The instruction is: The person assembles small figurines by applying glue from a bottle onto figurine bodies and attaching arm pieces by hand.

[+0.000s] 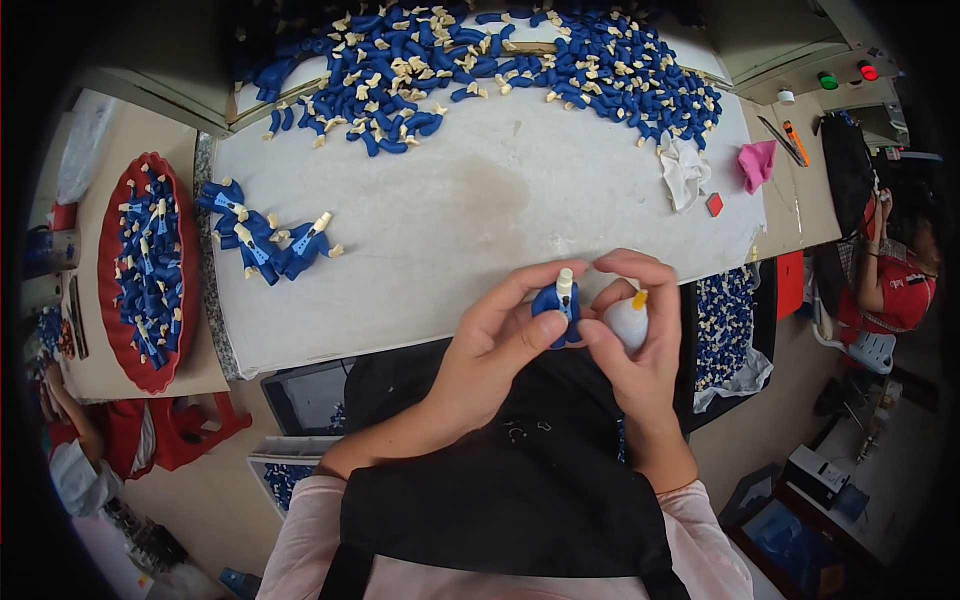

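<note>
In front of my apron, my left hand [485,335] pinches a small blue figurine torso [569,300] with a cream neck stub, a light-blue shirt front and a dark tie. My right hand [655,365] is closed around a small whitish squeeze bottle [627,323] with a yellow tip pointing up. Its thumb reaches close to the torso; whether they touch I cannot tell. Several similar torsos with arms [262,243] lie at the left of the white worktop [420,230]. Loose blue arms with cream hands [400,75] are heaped along the far side.
At the left stands a red oval tray [110,270] full of blue torsos. A white cloth [683,172], a pink cloth [757,165], a red block [714,205] and an orange cutter [796,143] lie at the right. A bin of blue parts [725,325] sits below. Other people work at both sides.
</note>
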A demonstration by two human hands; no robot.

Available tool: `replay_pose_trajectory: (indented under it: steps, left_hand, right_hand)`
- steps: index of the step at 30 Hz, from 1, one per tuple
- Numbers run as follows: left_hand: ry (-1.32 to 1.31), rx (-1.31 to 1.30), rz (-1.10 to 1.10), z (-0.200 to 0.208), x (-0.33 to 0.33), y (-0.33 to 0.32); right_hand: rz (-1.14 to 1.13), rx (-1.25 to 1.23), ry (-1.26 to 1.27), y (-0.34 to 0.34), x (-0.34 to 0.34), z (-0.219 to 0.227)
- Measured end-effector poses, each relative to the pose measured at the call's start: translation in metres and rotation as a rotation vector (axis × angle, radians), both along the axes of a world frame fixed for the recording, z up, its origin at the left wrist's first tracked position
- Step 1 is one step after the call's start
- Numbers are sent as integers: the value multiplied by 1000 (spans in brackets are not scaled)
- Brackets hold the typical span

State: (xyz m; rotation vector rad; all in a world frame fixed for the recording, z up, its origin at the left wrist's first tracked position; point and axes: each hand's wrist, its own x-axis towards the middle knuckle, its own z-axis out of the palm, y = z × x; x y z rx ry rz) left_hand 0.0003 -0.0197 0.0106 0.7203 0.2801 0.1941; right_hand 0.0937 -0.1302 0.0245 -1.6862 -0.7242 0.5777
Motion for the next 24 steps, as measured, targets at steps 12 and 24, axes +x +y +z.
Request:
replay_pose_trajectory:
  steps: [12,24]
  left_hand:
    - [14,-294,-20,-6,-2,12]
    - [-91,-368,-133,-9,-3,13]
  right_hand:
    - [-268,96,-261,-28,-9,18]
    - [-181,293,-554,-22,-13,21]
